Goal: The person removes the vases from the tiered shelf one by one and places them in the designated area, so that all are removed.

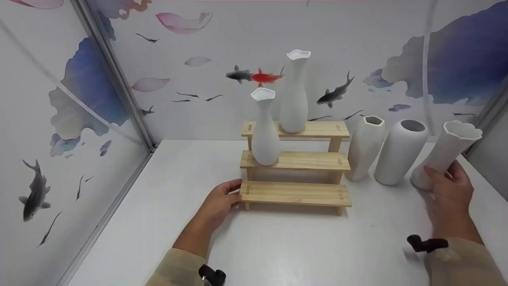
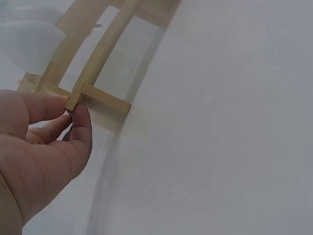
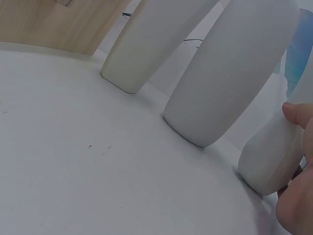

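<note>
Left hand [image 1: 218,202]: pinching wooden stand [image 1: 307,159] at left end of bottom tier [image 1: 295,193]. Right hand [image 1: 452,194]: clamped around scalloped-rim vase [image 1: 442,153]. Round-mouthed vase [image 1: 401,153]: upright beside it, on worktop [image 1: 285,246].

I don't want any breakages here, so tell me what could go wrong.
The right hand grips the scalloped vase low down, so it might tip when lifted. Swung toward the stand, it could knock the round-mouthed vase standing nearby. The left hand pinches one end of the wooden stand; a tug could topple the middle-tier vase or top-tier vase.
</note>
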Demonstrator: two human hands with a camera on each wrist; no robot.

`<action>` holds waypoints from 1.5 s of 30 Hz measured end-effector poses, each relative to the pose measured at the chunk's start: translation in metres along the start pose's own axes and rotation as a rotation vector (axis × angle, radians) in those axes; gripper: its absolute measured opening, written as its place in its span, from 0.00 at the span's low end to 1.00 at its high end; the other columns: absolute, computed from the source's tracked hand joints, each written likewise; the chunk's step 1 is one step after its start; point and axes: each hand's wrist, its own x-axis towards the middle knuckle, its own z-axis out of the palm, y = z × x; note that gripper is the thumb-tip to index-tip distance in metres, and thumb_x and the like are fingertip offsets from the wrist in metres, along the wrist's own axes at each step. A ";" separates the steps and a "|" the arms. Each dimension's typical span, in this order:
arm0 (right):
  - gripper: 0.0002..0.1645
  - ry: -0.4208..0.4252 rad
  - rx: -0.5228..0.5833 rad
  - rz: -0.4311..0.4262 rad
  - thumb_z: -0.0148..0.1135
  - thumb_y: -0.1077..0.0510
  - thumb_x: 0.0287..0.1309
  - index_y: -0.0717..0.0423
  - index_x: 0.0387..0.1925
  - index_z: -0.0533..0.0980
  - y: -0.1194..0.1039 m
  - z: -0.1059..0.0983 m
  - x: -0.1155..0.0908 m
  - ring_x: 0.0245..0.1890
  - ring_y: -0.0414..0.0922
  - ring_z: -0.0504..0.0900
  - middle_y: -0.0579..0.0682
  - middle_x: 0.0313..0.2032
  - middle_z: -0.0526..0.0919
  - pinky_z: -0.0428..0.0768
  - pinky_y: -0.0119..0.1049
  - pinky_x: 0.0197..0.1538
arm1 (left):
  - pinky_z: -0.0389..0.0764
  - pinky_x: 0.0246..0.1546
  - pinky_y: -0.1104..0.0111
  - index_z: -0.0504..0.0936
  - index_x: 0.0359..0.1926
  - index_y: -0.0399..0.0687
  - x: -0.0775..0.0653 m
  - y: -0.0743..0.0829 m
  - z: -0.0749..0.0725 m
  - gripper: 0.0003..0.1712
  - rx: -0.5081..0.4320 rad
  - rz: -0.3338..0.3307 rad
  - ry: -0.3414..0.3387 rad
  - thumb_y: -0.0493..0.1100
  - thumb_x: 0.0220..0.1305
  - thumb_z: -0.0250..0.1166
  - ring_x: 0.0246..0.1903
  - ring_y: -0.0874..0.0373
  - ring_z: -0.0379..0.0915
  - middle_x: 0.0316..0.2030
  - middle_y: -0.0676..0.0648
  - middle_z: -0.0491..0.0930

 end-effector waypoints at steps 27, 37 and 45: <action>0.62 0.087 -0.007 -0.028 0.89 0.47 0.43 0.22 0.77 0.66 -0.013 0.007 -0.012 0.84 0.33 0.55 0.27 0.81 0.61 0.46 0.41 0.88 | 0.77 0.72 0.55 0.70 0.78 0.41 -0.002 0.002 0.000 0.31 0.011 0.008 0.004 0.34 0.77 0.58 0.69 0.49 0.78 0.75 0.40 0.72; 0.32 0.374 0.199 -0.272 0.80 0.62 0.58 0.40 0.63 0.80 -0.029 0.039 -0.037 0.54 0.33 0.73 0.35 0.51 0.78 0.72 0.28 0.68 | 0.78 0.70 0.56 0.69 0.78 0.40 -0.001 0.001 0.000 0.31 0.017 0.009 0.002 0.33 0.77 0.58 0.69 0.49 0.77 0.76 0.40 0.71; 0.27 0.337 0.199 -0.435 0.77 0.59 0.62 0.41 0.60 0.81 -0.046 0.072 -0.076 0.51 0.34 0.74 0.38 0.46 0.77 0.76 0.30 0.66 | 0.76 0.72 0.55 0.68 0.78 0.40 -0.001 0.000 -0.002 0.32 -0.003 0.020 -0.014 0.33 0.75 0.58 0.69 0.49 0.77 0.75 0.40 0.70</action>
